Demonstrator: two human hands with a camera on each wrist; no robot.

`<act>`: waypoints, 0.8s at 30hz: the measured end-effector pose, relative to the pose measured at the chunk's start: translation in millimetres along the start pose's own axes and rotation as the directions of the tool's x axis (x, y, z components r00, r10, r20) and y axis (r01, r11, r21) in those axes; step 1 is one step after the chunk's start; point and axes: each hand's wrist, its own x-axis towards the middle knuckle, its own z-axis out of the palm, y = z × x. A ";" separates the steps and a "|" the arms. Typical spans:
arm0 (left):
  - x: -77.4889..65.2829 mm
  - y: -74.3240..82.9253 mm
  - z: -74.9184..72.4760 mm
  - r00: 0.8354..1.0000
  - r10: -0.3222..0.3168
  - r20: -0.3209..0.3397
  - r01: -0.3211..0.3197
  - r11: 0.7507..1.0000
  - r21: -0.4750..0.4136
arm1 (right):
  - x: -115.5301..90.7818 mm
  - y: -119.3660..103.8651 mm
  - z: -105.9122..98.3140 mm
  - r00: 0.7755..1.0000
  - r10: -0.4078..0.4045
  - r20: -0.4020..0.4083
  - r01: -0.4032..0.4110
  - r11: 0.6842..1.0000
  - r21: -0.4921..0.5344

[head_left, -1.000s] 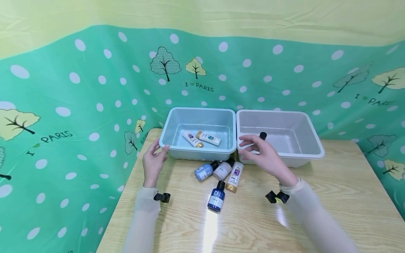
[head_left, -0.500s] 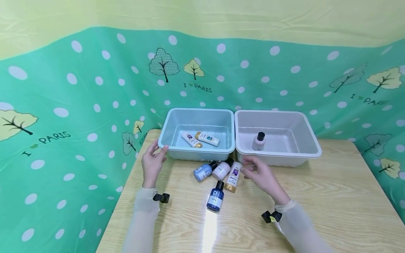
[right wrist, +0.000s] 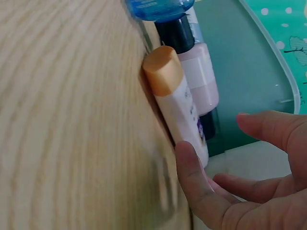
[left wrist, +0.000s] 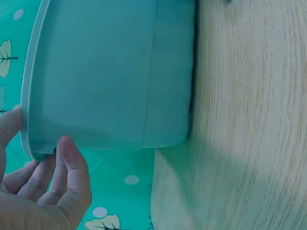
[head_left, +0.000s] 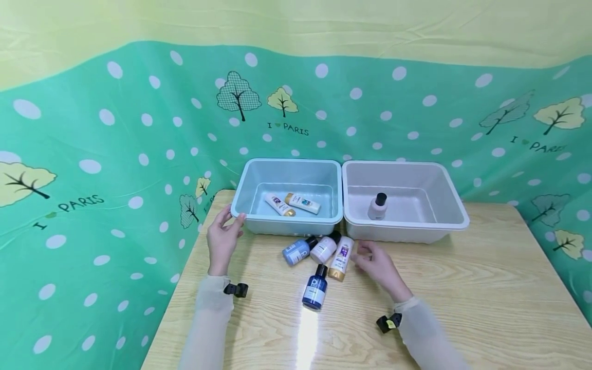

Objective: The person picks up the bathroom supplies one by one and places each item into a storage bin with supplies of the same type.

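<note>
At the light blue bin (head_left: 291, 220), my left hand (head_left: 221, 245) grips the front left corner, its fingers (left wrist: 72, 158) at the rim. My right hand (head_left: 380, 266) is just right of a white tube with a gold cap (head_left: 341, 258). In the right wrist view its fingers are spread, with one fingertip (right wrist: 186, 151) right at the tube's side. Left of the tube lie a pale pink bottle (head_left: 325, 249) with a black cap and a light blue bottle (head_left: 297, 252). A dark blue bottle (head_left: 315, 292) lies nearer the front.
A grey bin (head_left: 411, 226) stands against the blue bin's right side, with a pale pink black-capped bottle (head_left: 377, 209) upright inside. Two white tubes with gold caps, one (head_left: 279, 204) beside another (head_left: 303, 202), lie in the blue bin. A patterned green cloth (head_left: 324, 123) hangs behind.
My right hand has moved from over the grey bin's front edge down to beside the white tube, uncovering the bottle in that bin. The left hand stays at the blue bin's corner.
</note>
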 end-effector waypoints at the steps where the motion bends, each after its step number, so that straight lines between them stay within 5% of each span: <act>1: -0.2 -0.1 0.1 1.000 0.001 -0.002 -0.001 1.000 0.002 | 0.2 1.6 1.4 1.000 0.011 0.001 -0.011 1.000 0.020; 11: -0.9 -1.0 0.1 1.000 0.005 -0.014 -0.005 1.000 0.016 | 2.5 4.3 22.4 0.998 0.062 -0.011 -0.060 0.985 0.160; 17: -0.4 -2.2 0.2 1.000 0.000 -0.005 0.000 1.000 -0.002 | 4.0 1.2 30.1 0.995 0.104 -0.007 -0.097 0.947 0.307; 24: -1.0 -1.2 0.6 1.000 0.002 -0.001 -0.002 1.000 -0.003 | 10.6 4.3 36.8 0.989 0.130 -0.072 -0.102 0.946 0.308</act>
